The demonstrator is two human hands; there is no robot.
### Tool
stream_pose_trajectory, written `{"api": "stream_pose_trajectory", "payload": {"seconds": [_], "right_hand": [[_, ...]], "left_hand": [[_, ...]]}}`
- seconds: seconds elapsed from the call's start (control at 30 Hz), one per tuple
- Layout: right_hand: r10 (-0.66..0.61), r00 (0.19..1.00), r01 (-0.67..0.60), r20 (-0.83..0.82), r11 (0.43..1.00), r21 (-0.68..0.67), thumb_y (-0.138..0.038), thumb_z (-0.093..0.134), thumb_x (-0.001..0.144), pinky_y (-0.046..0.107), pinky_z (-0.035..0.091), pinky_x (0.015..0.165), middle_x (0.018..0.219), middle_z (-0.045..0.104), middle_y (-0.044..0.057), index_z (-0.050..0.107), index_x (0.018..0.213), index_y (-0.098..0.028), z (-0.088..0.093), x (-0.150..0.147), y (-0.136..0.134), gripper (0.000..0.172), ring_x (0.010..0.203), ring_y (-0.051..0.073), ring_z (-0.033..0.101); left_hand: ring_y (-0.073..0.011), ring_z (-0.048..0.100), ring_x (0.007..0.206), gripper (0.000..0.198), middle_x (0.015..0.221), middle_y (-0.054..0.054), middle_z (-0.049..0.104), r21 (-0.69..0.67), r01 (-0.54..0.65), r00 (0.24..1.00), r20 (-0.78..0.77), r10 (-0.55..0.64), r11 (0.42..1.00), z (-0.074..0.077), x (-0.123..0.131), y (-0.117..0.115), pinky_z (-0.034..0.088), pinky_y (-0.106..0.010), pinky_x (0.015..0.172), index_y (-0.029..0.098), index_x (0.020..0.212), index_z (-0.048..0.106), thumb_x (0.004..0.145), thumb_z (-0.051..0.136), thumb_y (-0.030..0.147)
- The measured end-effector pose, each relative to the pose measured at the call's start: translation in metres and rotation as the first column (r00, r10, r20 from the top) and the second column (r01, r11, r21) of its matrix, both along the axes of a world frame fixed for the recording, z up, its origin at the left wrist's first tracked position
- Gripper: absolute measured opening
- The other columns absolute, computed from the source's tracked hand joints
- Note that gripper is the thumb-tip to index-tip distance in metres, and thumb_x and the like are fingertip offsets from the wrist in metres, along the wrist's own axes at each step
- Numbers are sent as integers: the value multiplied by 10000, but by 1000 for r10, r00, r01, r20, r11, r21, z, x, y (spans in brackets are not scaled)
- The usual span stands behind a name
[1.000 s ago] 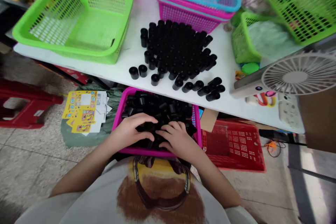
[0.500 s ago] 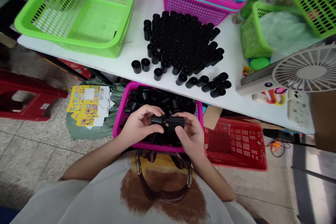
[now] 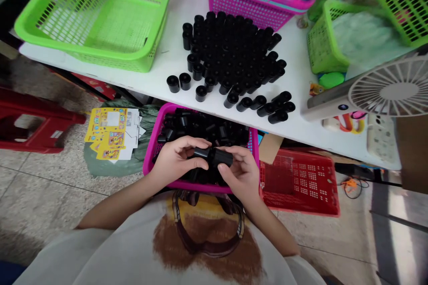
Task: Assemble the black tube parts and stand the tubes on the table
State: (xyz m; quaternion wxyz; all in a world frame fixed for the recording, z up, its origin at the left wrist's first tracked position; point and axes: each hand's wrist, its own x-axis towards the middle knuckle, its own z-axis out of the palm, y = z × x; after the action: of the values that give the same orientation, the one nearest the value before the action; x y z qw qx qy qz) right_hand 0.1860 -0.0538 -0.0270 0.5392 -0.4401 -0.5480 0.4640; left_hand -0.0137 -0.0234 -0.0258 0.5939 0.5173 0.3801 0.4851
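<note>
Over a magenta basket [image 3: 149, 151] of loose black parts, my left hand [image 3: 175, 159] pinches a black plastic cylinder [image 3: 200, 156] between thumb and fingers. My right hand [image 3: 242, 170] grips a slightly wider black cylinder [image 3: 223, 157] from the other side. The two cylinders meet end to end, roughly in line; whether one sits inside the other I cannot tell. Past the table edge, many similar black cylinders [image 3: 230, 60] stand close together, hollow ends up, with several tilted or lying at the right front.
On the white table [image 3: 133, 84] stand a green basket [image 3: 90, 53], stacked magenta and blue baskets [image 3: 247, 9] and a handheld fan [image 3: 334, 102]. A red crate [image 3: 301, 182] is on the floor at right. Yellow printed cards [image 3: 107, 131] and a red stool [image 3: 36, 120] lie left.
The gap between the two cylinders has closed. My right hand has moved slightly left, bringing its cylinder against the one in my left hand.
</note>
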Motion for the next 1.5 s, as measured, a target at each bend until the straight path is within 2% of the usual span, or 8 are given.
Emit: {"api": "stream_pose_trajectory", "payload": {"seconds": [0.37, 0.67, 0.8, 0.93, 1.07, 1.23, 1.37, 1.5], "right_hand": [[71, 997, -71, 13, 997, 17, -306, 800, 914, 393, 669, 965, 1173, 804, 58, 629, 1181, -294, -7, 2, -2, 318, 1114, 206, 790], [4, 850, -92, 527, 986, 141, -192, 717, 908, 422, 632, 977, 1204, 755, 72, 661, 1217, -285, -5, 7, 6, 328, 1155, 241, 729], [-316, 726, 172, 611, 944, 283, -357, 759, 935, 418, 600, 942, 1137, 750, 74, 673, 1175, -265, -9, 41, 22, 272, 1031, 237, 717], [-634, 475, 535, 610, 758, 372, -623, 820, 826, 411, 555, 815, 1114, 731, 92, 620, 1051, -229, -22, 87, 54, 497, 830, 221, 627], [-597, 370, 416, 712, 791, 447, -710, 674, 907, 485, 495, 950, 1073, 723, 115, 604, 998, -232, -30, 107, 88, 492, 1026, 300, 583], [-609, 330, 332, 722, 791, 515, -705, 598, 954, 609, 408, 1080, 1142, 633, 138, 590, 1140, -215, -31, 110, 104, 524, 1122, 336, 568], [-667, 386, 302, 637, 744, 596, -801, 753, 762, 723, 345, 1146, 1440, 391, 214, 426, 1442, -199, -36, 130, 111, 965, 1406, 457, 384], [-520, 493, 144, 697, 839, 525, -913, 742, 645, 769, 280, 1204, 1613, 62, 242, 250, 1593, -197, -41, 144, 133, 1286, 1565, 553, 129]], "left_hand": [[-289, 782, 1152, 394, 1190, -108, 820, -2, 38, 992, -123, -38, 999, 1, -2, -2, 638, -428, 1049, 207, 1057, 796, 762, 939, 425], [-294, 284, 1632, 655, 1752, -180, 287, 212, 579, 672, -670, -314, 787, 16, -2, -4, 360, -476, 1303, 222, 1677, 334, 1079, 549, 383], [-284, 327, 1625, 616, 1763, -138, 303, 299, 434, 674, -734, -86, 850, 24, -11, 4, 338, -470, 1318, 247, 1661, 348, 1086, 528, 375], [-266, 637, 1377, 546, 1520, -78, 642, 391, 5, 684, -673, 282, 920, 25, -38, 38, 489, -455, 1216, 243, 1556, 484, 1045, 596, 397], [-279, 632, 1308, 560, 1376, -20, 686, 530, -169, 627, -593, 505, 831, 17, -68, 89, 480, -504, 1200, 225, 1406, 607, 927, 756, 473], [-384, 425, 1505, 1014, 1573, -80, 510, 478, -70, 675, -624, 394, 876, 0, -84, 133, 348, -619, 1281, 156, 1477, 497, 691, 912, 643], [-445, 353, 1547, 1349, 1675, -175, 338, 441, -22, 719, -617, 321, 897, -17, -81, 152, 327, -645, 1286, 90, 1553, 307, 544, 948, 716], [-503, 191, 1604, 1468, 1668, -231, 291, 517, -36, 785, -516, 345, 855, -33, -66, 173, 196, -663, 1328, 55, 1522, 330, 412, 940, 797]]}}
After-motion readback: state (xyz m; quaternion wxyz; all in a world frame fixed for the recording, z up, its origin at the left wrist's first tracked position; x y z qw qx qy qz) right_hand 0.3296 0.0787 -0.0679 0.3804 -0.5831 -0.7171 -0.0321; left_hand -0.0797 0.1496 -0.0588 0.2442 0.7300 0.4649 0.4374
